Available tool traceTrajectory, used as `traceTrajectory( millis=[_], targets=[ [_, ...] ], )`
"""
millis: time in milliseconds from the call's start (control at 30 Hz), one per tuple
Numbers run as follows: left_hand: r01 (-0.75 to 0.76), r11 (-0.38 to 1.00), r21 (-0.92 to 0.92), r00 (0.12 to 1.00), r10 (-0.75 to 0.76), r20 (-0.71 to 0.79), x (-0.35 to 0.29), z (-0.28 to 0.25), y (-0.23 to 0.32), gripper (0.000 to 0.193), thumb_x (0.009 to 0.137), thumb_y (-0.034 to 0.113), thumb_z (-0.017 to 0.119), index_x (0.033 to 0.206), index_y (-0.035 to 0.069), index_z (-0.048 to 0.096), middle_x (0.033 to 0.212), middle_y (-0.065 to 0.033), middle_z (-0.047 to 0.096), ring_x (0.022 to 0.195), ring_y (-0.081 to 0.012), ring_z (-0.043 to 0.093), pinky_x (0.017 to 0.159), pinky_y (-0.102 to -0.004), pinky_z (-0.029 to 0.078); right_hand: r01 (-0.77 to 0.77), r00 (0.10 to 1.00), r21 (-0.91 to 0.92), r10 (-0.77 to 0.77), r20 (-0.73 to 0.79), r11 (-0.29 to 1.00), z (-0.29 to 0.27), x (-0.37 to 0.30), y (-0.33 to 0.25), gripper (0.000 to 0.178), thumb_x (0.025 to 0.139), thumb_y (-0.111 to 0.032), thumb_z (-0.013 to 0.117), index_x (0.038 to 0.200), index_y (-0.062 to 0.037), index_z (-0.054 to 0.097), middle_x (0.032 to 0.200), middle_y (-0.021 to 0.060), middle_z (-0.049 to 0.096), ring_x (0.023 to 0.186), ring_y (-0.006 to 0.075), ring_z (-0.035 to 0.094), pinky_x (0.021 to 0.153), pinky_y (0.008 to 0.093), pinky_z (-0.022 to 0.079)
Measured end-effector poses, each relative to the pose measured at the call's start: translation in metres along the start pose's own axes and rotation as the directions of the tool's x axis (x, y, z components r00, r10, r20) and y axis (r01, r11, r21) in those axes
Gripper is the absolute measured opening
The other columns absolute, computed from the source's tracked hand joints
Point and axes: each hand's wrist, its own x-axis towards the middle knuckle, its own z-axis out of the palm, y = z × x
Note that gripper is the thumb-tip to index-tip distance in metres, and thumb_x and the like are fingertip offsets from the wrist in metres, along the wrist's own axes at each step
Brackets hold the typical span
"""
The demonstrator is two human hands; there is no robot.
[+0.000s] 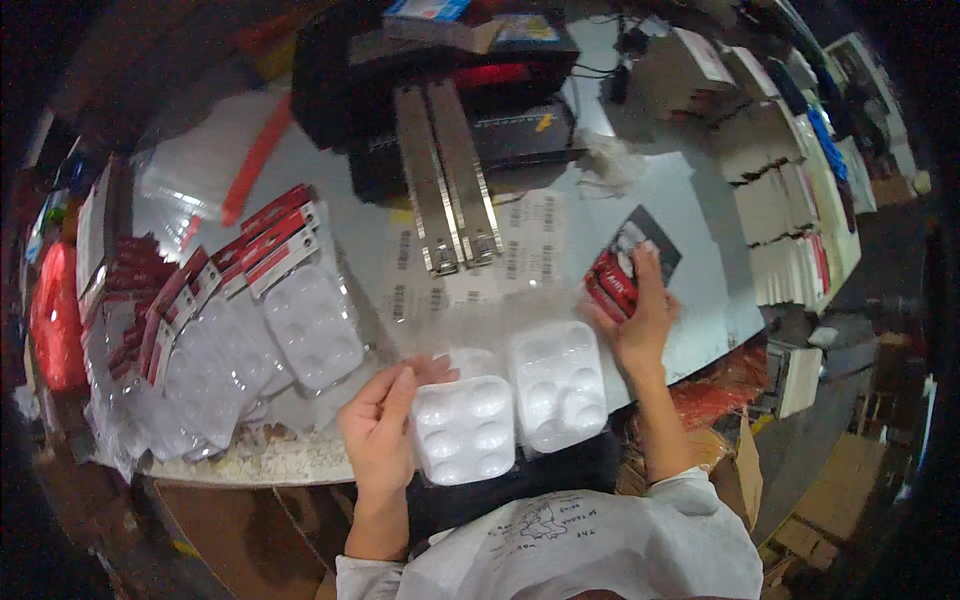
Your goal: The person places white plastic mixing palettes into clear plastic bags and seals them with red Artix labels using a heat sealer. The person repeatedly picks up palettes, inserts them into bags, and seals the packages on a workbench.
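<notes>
At the table's near edge my left hand [380, 425] is closed at the side of a white plastic paint palette [464, 430] with round wells, thumb and fingers at its upper left corner. Right beside it is a second white palette [557, 385], glossy as if under clear film. My right hand [645, 325], farther out to the right, grips a red and black printed card [612, 285]. Part of a dark grey card [660, 238] shows beyond its fingers. Clear plastic film blurs the area just behind the two palettes.
On the left lie several bagged palettes [315, 325] with red card tops. A black machine [465, 150] with two metal rails [447, 180] stands at the back, over a barcode label sheet [530, 240]. Stacks of cards [775, 190] line the right; cardboard boxes [235, 530] sit below the table.
</notes>
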Motion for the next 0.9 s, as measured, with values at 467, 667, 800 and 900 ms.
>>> traceTrajectory(
  millis=[467,667,800,900],
  targets=[
    [0.063,0.997,0.050,0.977,-0.072,0.203,-0.005,0.016,0.015,0.030,0.093,0.014,0.049,0.108,-0.011,0.056,0.102,-0.0205,0.063,0.094,-0.0246,0.062,0.086,-0.0324,0.046,-0.038,0.931,0.164,0.095,-0.351,0.986,-0.036,0.016,-0.006,0.039,0.063,-0.014,0.079,0.099,-0.0077,0.067,0.082,0.0062,0.067,0.071,0.0184,0.060,0.069,0.0290,0.046],
    [0.123,0.992,0.026,0.965,-0.125,0.230,0.002,0.016,0.012,0.031,0.093,0.014,0.047,0.110,-0.011,0.055,0.104,-0.0189,0.063,0.097,-0.0227,0.061,0.088,-0.0309,0.045,-0.098,0.966,0.112,0.121,-0.229,0.989,-0.038,0.028,0.001,0.035,0.067,-0.015,0.076,0.100,-0.0094,0.066,0.082,0.0082,0.067,0.069,0.0227,0.060,0.066,0.0316,0.048],
    [0.085,0.988,0.133,0.962,-0.116,0.249,0.002,0.015,0.011,0.030,0.093,0.013,0.048,0.111,-0.009,0.055,0.104,-0.0170,0.063,0.096,-0.0206,0.061,0.087,-0.0288,0.045,-0.162,0.975,0.128,0.179,-0.131,0.978,-0.054,0.042,-0.014,0.026,0.076,-0.009,0.069,0.101,-0.0047,0.064,0.083,0.0085,0.067,0.071,0.0174,0.061,0.069,0.0285,0.048],
    [0.063,0.993,0.100,0.960,-0.087,0.268,-0.001,0.020,0.011,0.027,0.093,0.011,0.048,0.110,-0.009,0.056,0.104,-0.0157,0.064,0.096,-0.0189,0.061,0.086,-0.0270,0.045,-0.171,0.940,0.694,0.326,-0.097,0.699,-0.090,0.046,-0.047,0.025,0.077,-0.007,0.066,0.101,-0.0005,0.062,0.087,0.0090,0.065,0.076,0.0146,0.061,0.070,0.0286,0.048]
  ],
)
